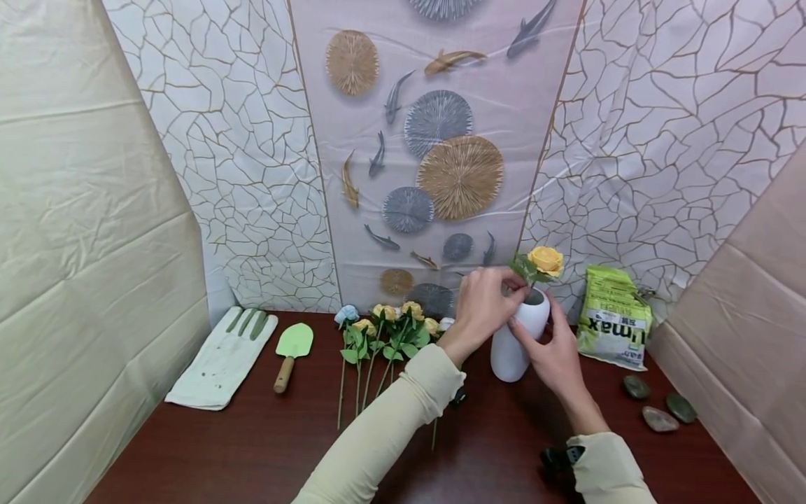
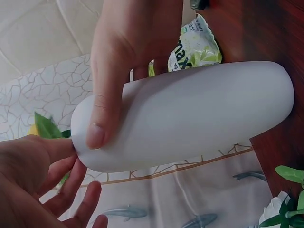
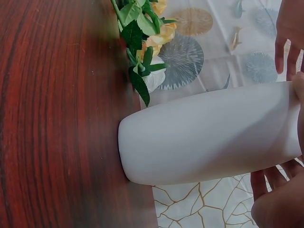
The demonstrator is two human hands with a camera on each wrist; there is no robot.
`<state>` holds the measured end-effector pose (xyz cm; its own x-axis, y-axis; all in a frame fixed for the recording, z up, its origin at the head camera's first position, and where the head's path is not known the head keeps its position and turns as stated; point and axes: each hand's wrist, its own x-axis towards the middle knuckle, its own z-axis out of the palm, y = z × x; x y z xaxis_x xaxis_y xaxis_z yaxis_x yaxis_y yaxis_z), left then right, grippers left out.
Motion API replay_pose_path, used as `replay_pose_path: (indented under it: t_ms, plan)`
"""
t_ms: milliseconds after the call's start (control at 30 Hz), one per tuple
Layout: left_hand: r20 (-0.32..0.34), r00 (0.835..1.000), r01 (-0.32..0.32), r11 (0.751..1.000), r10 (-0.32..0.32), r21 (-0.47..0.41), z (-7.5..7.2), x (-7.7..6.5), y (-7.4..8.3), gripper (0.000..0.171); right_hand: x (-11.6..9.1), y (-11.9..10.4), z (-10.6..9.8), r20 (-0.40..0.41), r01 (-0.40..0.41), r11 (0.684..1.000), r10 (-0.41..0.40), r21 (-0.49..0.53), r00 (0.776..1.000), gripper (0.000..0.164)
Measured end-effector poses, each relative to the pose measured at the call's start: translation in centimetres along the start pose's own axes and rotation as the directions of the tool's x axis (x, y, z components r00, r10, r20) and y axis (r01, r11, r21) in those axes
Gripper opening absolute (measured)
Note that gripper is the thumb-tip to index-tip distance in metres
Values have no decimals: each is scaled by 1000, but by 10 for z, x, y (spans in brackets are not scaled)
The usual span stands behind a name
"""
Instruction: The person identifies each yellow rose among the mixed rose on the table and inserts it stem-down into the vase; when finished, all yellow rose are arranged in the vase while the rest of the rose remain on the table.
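A white vase stands upright on the table, its mouth facing up. My right hand holds it near the top, and the thumb lies across its side in the left wrist view. Just above the mouth, my left hand pinches the stem of a yellow rose with thumb and fingertips. Green leaves hang below the bloom, and the stem's lower part is hidden by the vase and fingers. In the right wrist view the vase's base meets the tabletop.
Several artificial roses, yellow, blue and white, lie left of the vase. Farther left are a green trowel and a white glove. A green-and-white bag leans at the back right, with several stones before it.
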<state>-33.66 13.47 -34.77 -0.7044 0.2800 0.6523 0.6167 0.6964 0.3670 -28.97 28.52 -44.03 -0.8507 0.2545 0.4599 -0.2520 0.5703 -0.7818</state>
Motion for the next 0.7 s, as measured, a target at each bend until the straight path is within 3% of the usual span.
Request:
replay_pose_path:
  t_ms: [167, 400, 567, 700]
  plan:
    - [23, 999, 35, 998, -33, -59, -3, -1, 0, 5, 1, 1, 0, 4, -8, 1000, 8, -1, 1000, 88]
    - [14, 1000, 12, 965, -9, -261, -14, -12, -11, 7, 1, 2, 0, 13, -27, 1000, 27, 4, 1000, 91]
    - [-25, 999, 19, 938, -30, -347, -30, -32, -31, 11, 0, 3, 0, 18, -19, 1000, 19, 11, 1000, 90]
    - [-29, 997, 60, 922, -77, -383, -41, -52, -57, 12, -1, 3, 1, 15, -19, 1000, 19, 12, 1000, 90]
